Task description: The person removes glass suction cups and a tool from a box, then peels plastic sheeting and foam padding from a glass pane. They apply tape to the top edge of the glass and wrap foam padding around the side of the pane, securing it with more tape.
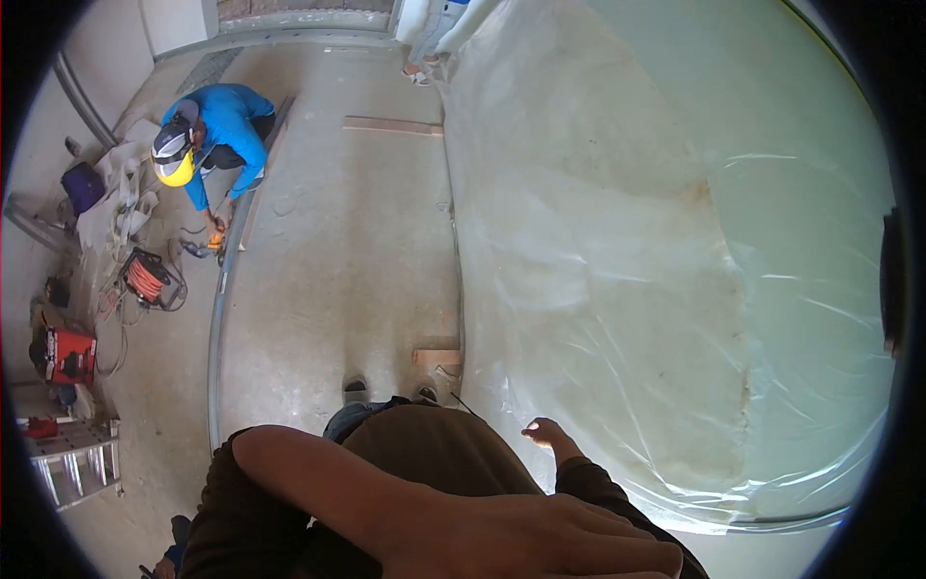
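My left hand (550, 536) lies across the bottom of the view, its arm reaching in from the left in front of my body. Its fingers are stretched out flat, close to my right sleeve (608, 487), and hold nothing visible. Smaller and farther off, my right hand (550, 434) shows in front of the clear plastic sheet (588, 261). Its fingers are curled together; what they hold, if anything, is too small to make out. A thin dark line (466, 405) runs beside my brown shirt (434, 449).
A person in blue (227, 125) crouches at upper left, hands on an orange tool (216, 237) by a long metal profile (218, 328). Cable reel (147, 280), red box (72, 355) and ladder (82, 463) stand left. Wood pieces (394, 125) lie on the floor. Another person's legs (424, 53) show at top.
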Motion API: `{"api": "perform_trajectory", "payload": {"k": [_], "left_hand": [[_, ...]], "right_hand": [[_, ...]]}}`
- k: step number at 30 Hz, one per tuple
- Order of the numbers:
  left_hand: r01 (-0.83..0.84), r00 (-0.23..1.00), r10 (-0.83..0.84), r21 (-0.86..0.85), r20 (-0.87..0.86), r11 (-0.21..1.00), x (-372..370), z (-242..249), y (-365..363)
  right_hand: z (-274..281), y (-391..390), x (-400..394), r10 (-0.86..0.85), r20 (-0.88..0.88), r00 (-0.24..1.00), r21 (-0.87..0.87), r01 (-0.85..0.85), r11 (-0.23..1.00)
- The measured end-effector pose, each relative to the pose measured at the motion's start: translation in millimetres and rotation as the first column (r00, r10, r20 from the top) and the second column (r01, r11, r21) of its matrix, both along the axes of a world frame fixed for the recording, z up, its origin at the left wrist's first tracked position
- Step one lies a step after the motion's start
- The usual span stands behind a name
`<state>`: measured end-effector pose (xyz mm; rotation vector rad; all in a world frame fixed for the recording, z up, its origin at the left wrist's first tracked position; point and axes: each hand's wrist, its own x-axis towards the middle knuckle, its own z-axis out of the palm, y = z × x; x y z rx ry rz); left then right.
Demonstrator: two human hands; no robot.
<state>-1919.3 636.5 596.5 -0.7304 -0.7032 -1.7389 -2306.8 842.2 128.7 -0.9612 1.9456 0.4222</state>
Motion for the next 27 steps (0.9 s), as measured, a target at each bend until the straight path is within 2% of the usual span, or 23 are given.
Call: {"api": "perform_trajectory", "payload": {"k": [2,5,8,11,14,19,23,27], "left_hand": [[0.011,1.000,-0.011,0.015,0.006,1.000,3,1,1],[0.026,1.000,-0.025,-0.023,0.013,0.999,7,-1,-4],[0.030,1.000,-0.030,-0.023,0.006,0.999,12,-1,-8],[0.006,1.000,-0.006,-0.009,-0.029,1.000,15,-2,-10],[0.000,0.999,0.000,0.004,-0.034,1.000,19,-8,-6],[-0.050,0.999,0.050,0.041,0.001,0.998,39,-14,-12],[-0.221,0.975,0.220,0.045,0.016,0.974,55,-21,-21],[-0.388,0.918,0.387,-0.003,0.089,0.922,83,-28,-28]], "right_hand": [[7,-2,13,-0.042,-0.017,0.999,-0.106,0.040,0.994],[1,-20,39,0.031,0.022,0.999,-0.207,-0.026,0.978],[23,-61,81,-0.022,0.147,0.989,-0.182,0.049,0.982],[45,-92,116,0.015,0.238,0.971,-0.219,0.039,0.975],[42,-103,130,0.082,0.236,0.968,-0.230,-0.027,0.973],[23,-98,125,0.035,0.217,0.976,-0.189,0.006,0.982],[10,-86,120,0.030,0.154,0.988,-0.171,-0.003,0.985],[-23,-76,124,0.113,0.201,0.973,-0.113,-0.092,0.989]]}}
